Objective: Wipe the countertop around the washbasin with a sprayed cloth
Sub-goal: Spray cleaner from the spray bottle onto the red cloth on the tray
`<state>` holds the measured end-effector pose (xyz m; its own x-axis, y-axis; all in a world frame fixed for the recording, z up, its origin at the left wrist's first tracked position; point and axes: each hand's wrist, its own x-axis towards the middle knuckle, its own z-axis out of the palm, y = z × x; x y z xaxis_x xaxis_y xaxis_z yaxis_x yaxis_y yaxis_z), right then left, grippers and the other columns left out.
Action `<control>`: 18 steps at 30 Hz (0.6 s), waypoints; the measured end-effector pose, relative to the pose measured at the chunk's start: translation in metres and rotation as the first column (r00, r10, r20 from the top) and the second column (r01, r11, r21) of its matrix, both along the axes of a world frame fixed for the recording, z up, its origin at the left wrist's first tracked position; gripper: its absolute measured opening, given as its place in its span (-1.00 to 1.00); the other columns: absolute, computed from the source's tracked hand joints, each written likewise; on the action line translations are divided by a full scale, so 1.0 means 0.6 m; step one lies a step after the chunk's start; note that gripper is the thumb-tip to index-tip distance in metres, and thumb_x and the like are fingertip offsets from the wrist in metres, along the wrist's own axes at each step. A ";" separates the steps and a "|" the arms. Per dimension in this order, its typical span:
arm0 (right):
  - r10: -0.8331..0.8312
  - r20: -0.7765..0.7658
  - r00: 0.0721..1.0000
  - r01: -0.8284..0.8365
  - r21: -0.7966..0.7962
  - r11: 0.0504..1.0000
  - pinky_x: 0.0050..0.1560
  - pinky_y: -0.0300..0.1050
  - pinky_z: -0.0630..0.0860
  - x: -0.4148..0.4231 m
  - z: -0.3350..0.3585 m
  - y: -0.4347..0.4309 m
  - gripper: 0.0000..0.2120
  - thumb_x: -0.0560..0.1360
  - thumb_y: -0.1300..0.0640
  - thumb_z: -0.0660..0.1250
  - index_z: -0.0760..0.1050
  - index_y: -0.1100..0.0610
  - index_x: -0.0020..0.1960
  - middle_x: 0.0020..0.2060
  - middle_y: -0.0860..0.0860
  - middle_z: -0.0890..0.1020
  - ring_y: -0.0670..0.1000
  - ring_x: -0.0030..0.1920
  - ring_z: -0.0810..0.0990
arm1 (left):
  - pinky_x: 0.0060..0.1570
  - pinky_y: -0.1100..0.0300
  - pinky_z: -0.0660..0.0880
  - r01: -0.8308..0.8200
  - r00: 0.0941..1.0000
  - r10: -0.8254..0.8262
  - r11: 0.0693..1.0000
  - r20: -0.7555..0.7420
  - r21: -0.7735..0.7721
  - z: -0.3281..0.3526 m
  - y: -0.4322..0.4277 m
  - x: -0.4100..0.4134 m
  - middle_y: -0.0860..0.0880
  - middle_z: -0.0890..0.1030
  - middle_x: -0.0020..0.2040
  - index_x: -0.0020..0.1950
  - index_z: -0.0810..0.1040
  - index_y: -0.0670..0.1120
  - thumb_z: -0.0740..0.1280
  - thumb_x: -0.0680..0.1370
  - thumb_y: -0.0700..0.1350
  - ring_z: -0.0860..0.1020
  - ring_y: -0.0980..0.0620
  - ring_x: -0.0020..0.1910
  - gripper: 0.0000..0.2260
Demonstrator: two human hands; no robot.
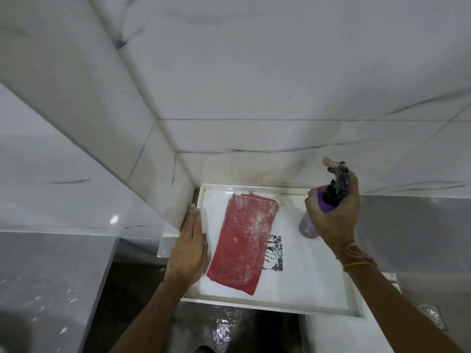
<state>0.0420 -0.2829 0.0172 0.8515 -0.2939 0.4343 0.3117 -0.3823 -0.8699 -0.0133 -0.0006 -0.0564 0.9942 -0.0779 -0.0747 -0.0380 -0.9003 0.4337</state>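
A folded red cloth [243,243] lies flat on a white rimmed countertop [305,273], speckled with pale spray marks. My left hand [190,253] rests flat with straight fingers on the counter's left edge, just beside the cloth without touching it. My right hand [334,215] grips a purple spray bottle [309,224] by its dark trigger head, holding it above the counter's right part, to the right of the cloth. The nozzle points up and to the left.
A dark square print [274,253] marks the counter beside the cloth. Marble-veined wall tiles [254,85] rise behind and at the left. Grey floor lies below, with a metal drain [433,315] at the right.
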 end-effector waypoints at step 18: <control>0.341 -0.721 0.604 0.058 0.466 0.883 -0.37 -0.17 0.59 -0.218 0.128 0.125 -0.76 0.43 0.21 0.45 0.56 0.02 0.07 -0.20 0.12 0.68 0.04 -0.36 0.67 | 0.53 0.16 -0.15 0.050 0.998 -0.050 0.999 0.034 0.011 -0.019 0.010 -0.012 -0.02 -0.29 0.54 0.52 -0.27 -0.15 -0.14 0.60 0.07 -0.23 0.07 0.55 -0.42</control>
<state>-0.0890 -0.2079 0.0941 0.8423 -0.1097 -0.5277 -0.5256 0.0499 -0.8493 -0.0203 0.0053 -0.0678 0.9910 -0.1271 -0.0416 -0.0979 -0.9014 0.4219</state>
